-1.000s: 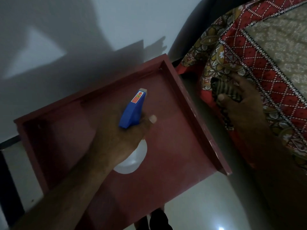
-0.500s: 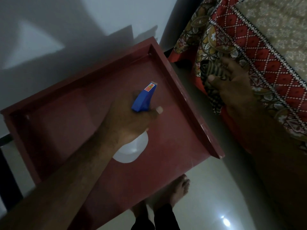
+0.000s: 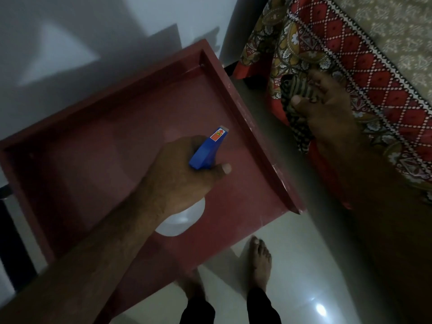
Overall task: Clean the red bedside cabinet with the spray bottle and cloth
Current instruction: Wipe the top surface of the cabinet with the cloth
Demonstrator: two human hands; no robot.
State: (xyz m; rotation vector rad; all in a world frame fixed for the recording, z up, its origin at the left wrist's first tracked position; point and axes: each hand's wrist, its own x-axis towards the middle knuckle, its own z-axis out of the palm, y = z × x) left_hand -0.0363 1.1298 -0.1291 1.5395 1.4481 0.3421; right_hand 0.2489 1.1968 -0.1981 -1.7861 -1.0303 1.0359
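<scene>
The red bedside cabinet (image 3: 98,146) fills the middle, seen from above, with raised rims at the back and both sides. My left hand (image 3: 177,176) grips a spray bottle (image 3: 208,148) with a blue trigger head and a white body, held over the cabinet top and pointing toward the right rim. My right hand (image 3: 327,113) rests on the bed to the right, fingers closed on a dark striped cloth (image 3: 297,99). Most of the bottle's body is hidden under my hand.
A bed with a red and gold patterned cover (image 3: 364,57) stands right of the cabinet, with a narrow gap between them. A white wall (image 3: 93,24) is behind. My bare feet (image 3: 259,256) stand on the pale tiled floor (image 3: 304,265) at the cabinet's front.
My left hand with the spray bottle has shifted toward the cabinet's right side. The view has tilted down, so my feet now show. My right hand stays on the cloth.
</scene>
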